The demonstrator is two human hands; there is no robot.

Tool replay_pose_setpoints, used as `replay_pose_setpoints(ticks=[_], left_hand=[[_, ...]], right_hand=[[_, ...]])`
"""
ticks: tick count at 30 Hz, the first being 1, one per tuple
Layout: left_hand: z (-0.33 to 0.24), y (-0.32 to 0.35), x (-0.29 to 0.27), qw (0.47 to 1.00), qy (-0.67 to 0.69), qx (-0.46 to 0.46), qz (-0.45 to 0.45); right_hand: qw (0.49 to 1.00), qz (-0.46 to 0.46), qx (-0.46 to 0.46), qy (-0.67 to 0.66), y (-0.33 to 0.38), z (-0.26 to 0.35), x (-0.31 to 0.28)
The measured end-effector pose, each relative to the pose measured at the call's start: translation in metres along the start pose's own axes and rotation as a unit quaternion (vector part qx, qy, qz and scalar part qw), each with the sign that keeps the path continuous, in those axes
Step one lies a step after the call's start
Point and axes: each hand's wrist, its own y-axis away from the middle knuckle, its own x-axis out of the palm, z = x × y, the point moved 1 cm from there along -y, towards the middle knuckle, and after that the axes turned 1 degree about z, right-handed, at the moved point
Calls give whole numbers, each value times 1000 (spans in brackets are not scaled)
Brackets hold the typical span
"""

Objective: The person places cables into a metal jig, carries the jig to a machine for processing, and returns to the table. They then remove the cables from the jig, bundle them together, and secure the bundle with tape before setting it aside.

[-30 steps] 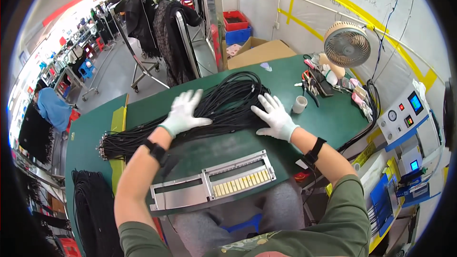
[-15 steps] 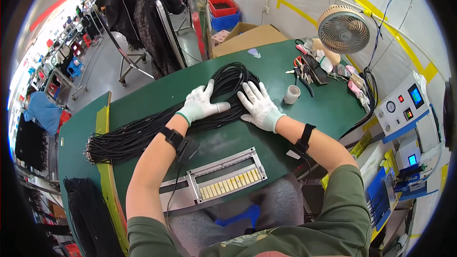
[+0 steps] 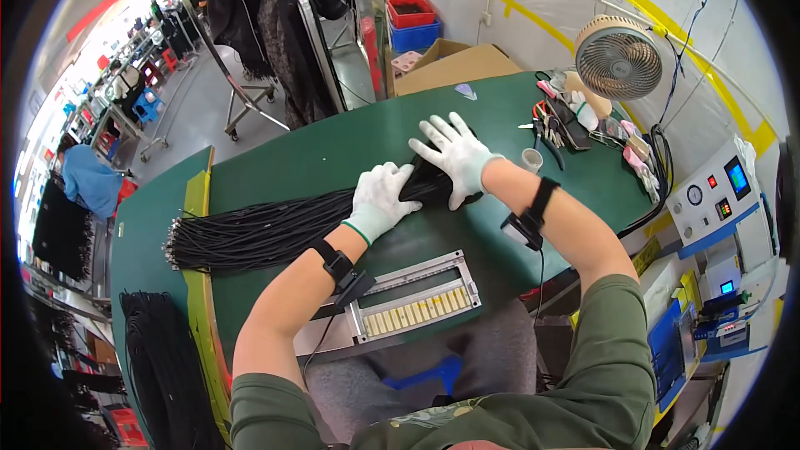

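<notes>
A long bundle of thin black cords [image 3: 275, 221] lies across the green table, its loose metal-tipped ends fanned out at the left. My left hand [image 3: 382, 200], in a white glove, is closed over the bundle near its right part, with the thumb along the near side. Just to its right my gloved right hand [image 3: 458, 158] rests over the folded right end of the cords, fingers stretched and spread, palm down. That end is mostly hidden beneath it. Nearer to me lies a metal frame fixture [image 3: 417, 304] with a row of pale yellow blocks.
A small white cup [image 3: 531, 159] stands right of my right hand. Beyond it lie pliers [image 3: 550, 137] and other tools. A fan [image 3: 619, 58] is at the far right, a control box [image 3: 708, 192] at the right. Another black bundle [image 3: 167, 367] lies at the near left.
The looped right end of the cords, spread in a coil before, is now drawn narrow under my hands. My left hand has closed on the bundle; my right hand has moved farther over it.
</notes>
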Motion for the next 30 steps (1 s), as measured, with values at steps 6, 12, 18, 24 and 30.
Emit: replay_pose_setpoints(ticks=[6,12,18,24,30], left_hand=[[-2,7,2,989,25,52,-136],[-15,4,-5,999,-31,26,-34],[-13,2,0,999,-47,3,1],[-18,1,-2,998,-67,1,-11],[-20,0,-5,998,-67,-19,2]], right_hand=[[975,201,-66,-70,-28,-7,1],[985,157,24,-70,5,24,7],[993,1,29,-116,22,9,10],[980,-35,141,-133,104,-101,11],[938,-30,215,-269,140,-105,31]])
